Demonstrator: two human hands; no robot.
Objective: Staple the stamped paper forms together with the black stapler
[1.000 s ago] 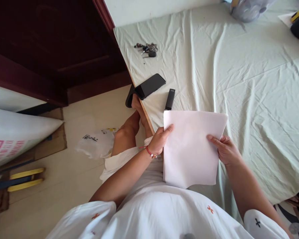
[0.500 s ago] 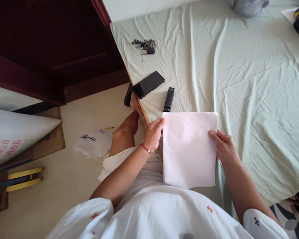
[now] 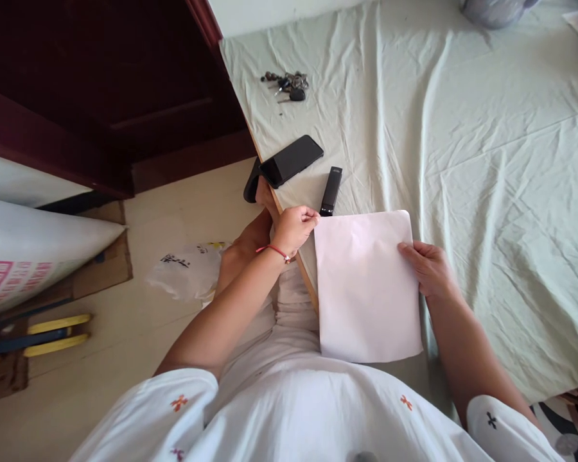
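Observation:
White paper (image 3: 368,289) is held up in front of my body, over the near edge of the cloth-covered table; whether it is one sheet or several I cannot tell. My left hand (image 3: 296,228) pinches its upper left corner between thumb and fingers. At the right edge, my right hand (image 3: 428,266) grips the paper, thumb on the front and fingers behind. Just beyond the upper left corner lies a black stapler-like object (image 3: 331,190). Farther left on the table is a black smartphone (image 3: 293,160).
A bunch of keys (image 3: 289,86) lies toward the far left of the green tablecloth (image 3: 501,173). On the floor are a plastic bag (image 3: 187,273), a large white sack (image 3: 38,250) and a yellow-and-blue handled tool (image 3: 52,337). A dark red door (image 3: 110,77) stands at the upper left.
My left hand has shifted up to the paper's upper left corner and now pinches it there. The paper has tilted slightly anticlockwise. My right hand keeps its hold on the right edge.

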